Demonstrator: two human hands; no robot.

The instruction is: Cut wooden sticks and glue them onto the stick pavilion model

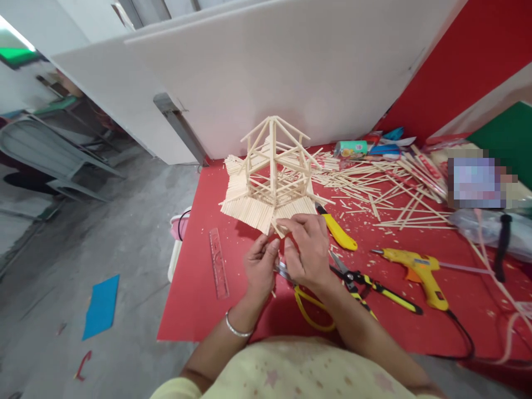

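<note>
A pavilion-like model (273, 158) built from thin wooden sticks stands on the red table, with a lower roof of sticks laid side by side. My left hand (261, 265) is closed in front of its near corner, thumb against the fingers; what they pinch is too small to make out. Beside it, my right hand (308, 246) has its bent index finger at the lower roof's front edge and its thumb lower down. Whatever lies in these fingers is hidden. Yellow-handled scissors (311, 316) lie under my right hand and wrist, their blades partly covered.
Right of my hands lie a yellow utility knife (341, 233), black-and-yellow pliers-like cutters (384, 292) and a yellow glue gun (424, 271) with its cord. Loose sticks (386, 185) spread behind them. A clear ruler (218, 263) lies left. White panels (266, 72) stand behind the table.
</note>
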